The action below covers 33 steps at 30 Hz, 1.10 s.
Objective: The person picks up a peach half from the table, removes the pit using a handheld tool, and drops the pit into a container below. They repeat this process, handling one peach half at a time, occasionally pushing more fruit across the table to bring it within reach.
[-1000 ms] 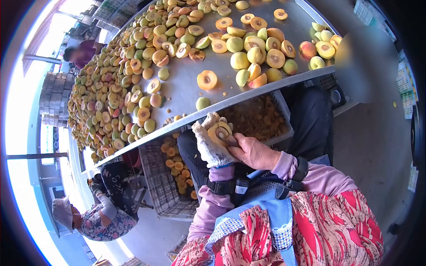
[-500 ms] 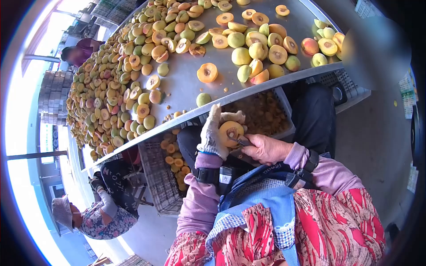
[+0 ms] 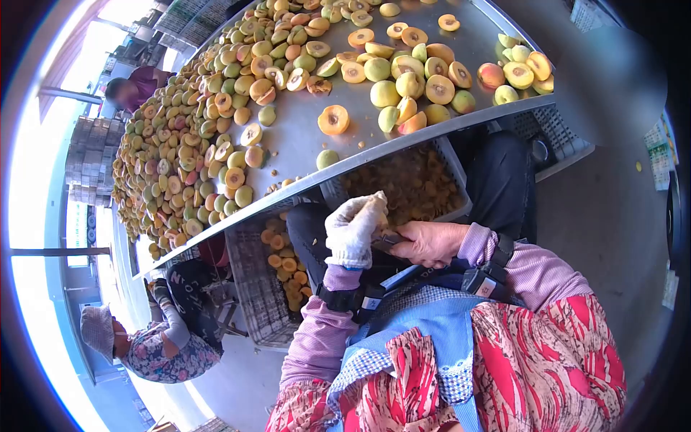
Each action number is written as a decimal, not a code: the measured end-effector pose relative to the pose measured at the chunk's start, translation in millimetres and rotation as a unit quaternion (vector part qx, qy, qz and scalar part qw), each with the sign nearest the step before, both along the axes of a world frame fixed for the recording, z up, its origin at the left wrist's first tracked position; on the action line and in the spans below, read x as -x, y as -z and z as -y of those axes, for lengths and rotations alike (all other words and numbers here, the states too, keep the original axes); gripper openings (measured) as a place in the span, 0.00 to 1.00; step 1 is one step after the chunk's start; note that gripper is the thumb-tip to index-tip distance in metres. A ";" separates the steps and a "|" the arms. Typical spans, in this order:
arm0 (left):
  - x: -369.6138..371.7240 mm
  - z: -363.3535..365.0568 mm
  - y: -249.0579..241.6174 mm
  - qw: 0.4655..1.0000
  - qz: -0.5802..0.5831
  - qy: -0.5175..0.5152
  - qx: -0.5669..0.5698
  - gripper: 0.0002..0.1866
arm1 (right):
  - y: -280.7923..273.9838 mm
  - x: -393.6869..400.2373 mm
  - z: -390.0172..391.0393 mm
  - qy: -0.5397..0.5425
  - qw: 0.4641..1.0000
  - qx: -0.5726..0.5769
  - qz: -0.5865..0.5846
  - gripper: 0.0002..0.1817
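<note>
Table (image 3: 295,140): bore a fruit heap (image 3: 176,155) on its left, 2 fruit clusters (image 3: 410,85) on its right — 1 cut half (image 3: 333,120) between them.
Below the table: a left crate (image 3: 252,288) held halves (image 3: 289,265), a right crate (image 3: 456,176) held pieces (image 3: 410,176).
Left hand (image 3: 355,229) and right hand (image 3: 432,243): were side by side — just before the right crate.
Co-worker (image 3: 162,345): sat left of the left crate.
</note>
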<state>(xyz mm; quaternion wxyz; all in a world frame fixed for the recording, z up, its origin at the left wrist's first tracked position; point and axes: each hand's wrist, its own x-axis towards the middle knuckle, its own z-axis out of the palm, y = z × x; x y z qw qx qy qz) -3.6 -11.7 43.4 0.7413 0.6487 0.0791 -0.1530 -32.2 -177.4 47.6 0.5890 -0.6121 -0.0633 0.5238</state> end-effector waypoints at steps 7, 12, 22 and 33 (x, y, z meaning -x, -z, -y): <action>13.6 -11.3 12.8 0.904 0.318 0.186 -0.219 0.05 | 29.8 12.0 3.1 0.012 0.948 -0.116 -0.296 0.13; 16.0 -6.6 5.6 0.990 -0.035 0.067 0.119 0.17 | 36.1 26.5 2.3 0.037 0.883 -0.310 -0.349 0.14; 0.1 13.5 4.9 0.932 -0.094 -0.130 0.325 0.18 | 25.0 26.9 -1.3 0.036 0.800 -0.527 -0.284 0.17; -97.2 -75.5 -21.9 0.794 0.205 -0.096 -0.564 0.28 | 171.0 7.5 1.3 0.025 0.889 0.374 0.261 0.24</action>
